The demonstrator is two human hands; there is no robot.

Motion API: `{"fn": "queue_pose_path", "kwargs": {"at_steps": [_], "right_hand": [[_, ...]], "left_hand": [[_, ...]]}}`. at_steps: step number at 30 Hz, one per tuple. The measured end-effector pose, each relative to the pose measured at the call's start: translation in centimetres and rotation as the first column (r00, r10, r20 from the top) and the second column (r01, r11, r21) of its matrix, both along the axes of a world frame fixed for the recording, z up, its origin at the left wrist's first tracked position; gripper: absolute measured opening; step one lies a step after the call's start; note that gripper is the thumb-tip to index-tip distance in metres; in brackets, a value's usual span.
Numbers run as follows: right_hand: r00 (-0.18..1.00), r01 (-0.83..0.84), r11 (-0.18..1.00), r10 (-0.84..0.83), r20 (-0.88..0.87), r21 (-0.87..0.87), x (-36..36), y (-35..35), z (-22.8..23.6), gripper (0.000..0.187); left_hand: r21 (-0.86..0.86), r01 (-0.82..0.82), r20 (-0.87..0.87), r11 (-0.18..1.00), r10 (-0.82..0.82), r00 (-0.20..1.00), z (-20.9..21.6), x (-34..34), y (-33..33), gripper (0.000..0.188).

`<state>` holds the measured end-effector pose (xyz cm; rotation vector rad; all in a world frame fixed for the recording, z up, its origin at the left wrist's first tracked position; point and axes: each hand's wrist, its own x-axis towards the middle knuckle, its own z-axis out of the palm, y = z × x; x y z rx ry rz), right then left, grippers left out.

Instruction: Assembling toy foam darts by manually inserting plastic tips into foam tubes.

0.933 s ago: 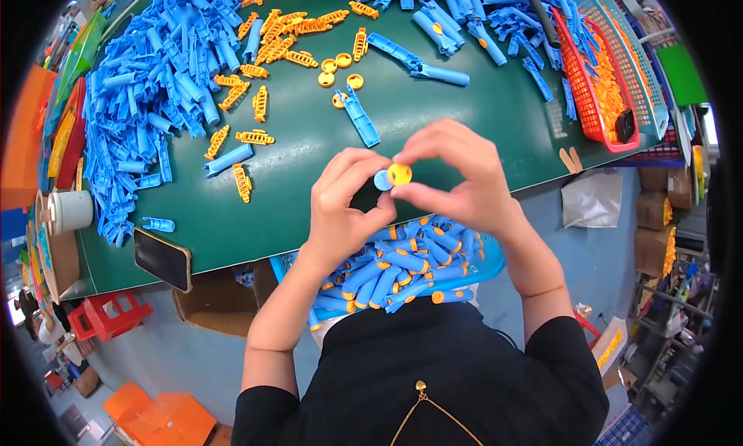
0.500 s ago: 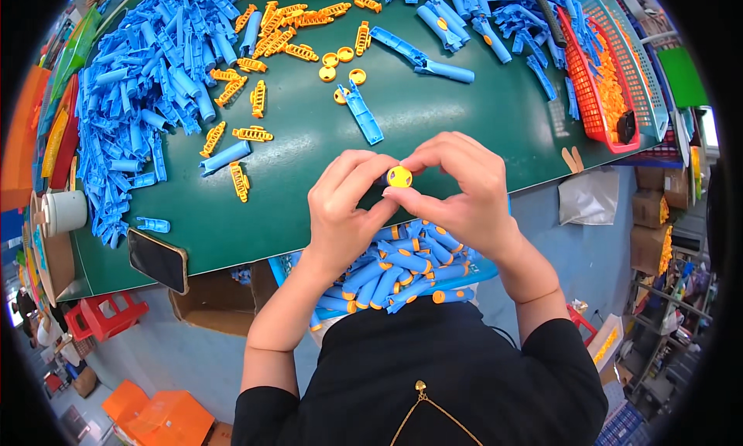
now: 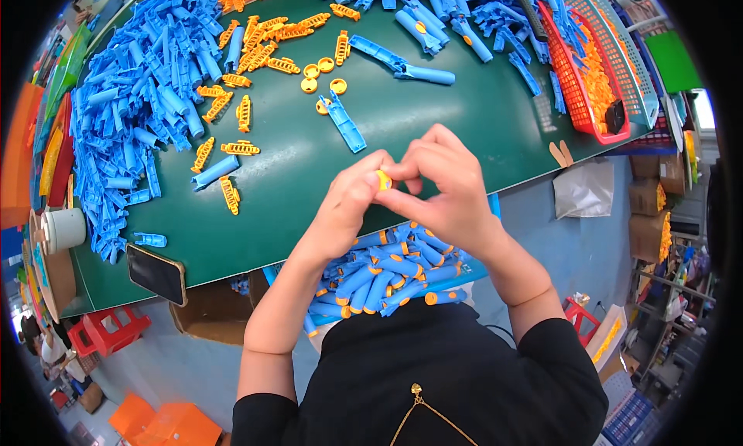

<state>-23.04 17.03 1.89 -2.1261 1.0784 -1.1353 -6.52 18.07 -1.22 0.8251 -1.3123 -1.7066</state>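
My left hand (image 3: 347,206) and my right hand (image 3: 443,184) meet over the near edge of the green table. Between their fingertips is a small round piece with a yellow end (image 3: 384,180). The left thumb and fingers close around it, while the right thumb and forefinger pinch its right side. Fingers cover the rest of it. Just beyond lies an open blue half-shell (image 3: 346,125), with several round orange caps (image 3: 338,86) past it. Below my hands, blue tubes with orange ends (image 3: 362,285) fill a blue basket (image 3: 474,272) at my lap.
A large heap of blue shells (image 3: 135,105) covers the table's left. Orange ribbed inserts (image 3: 244,113) lie beside it. A phone (image 3: 157,274) and a white cup (image 3: 65,229) stand at the near left. A red basket of orange parts (image 3: 600,109) is at the right edge.
The yellow end faced up in full view before; now it is turned and partly covered by my left thumb. My right fingers have shifted along it. The view has swung slightly.
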Motion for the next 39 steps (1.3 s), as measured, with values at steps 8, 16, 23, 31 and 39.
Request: {"fn": "queue_pose_path", "kwargs": {"at_steps": [8,16,23,31,39], "right_hand": [[0.934,-0.345,0.931,0.328,0.143,0.118,-1.7,-4.3,-0.8,0.018],[0.945,-0.083,0.974,0.011,-0.325,-0.209,1.5,-11.2,-4.6,0.019],[0.957,0.016,1.0,-0.015,-0.289,0.004,-0.2,-8.6,-2.7,0.018],[0.899,0.272,0.954,-0.299,-0.32,-0.127,-5.6,-3.7,-4.2,0.033],[0.952,0.149,0.989,-0.136,-0.273,0.025,-7.4,-4.3,-3.7,0.032]], "left_hand": [[-0.094,-0.023,0.093,0.995,0.032,0.995,-0.7,0.8,0.8,0.052],[-0.262,0.419,0.626,0.869,-0.177,0.759,6.2,2.1,-1.4,0.02],[-0.754,0.303,0.639,0.583,0.541,0.547,3.6,-1.0,-17.7,0.012],[-0.8,0.515,0.577,0.307,0.626,0.524,0.6,-3.2,-21.6,0.025],[-0.603,0.115,0.578,0.79,0.333,0.745,6.5,2.3,-6.6,0.022]]}}
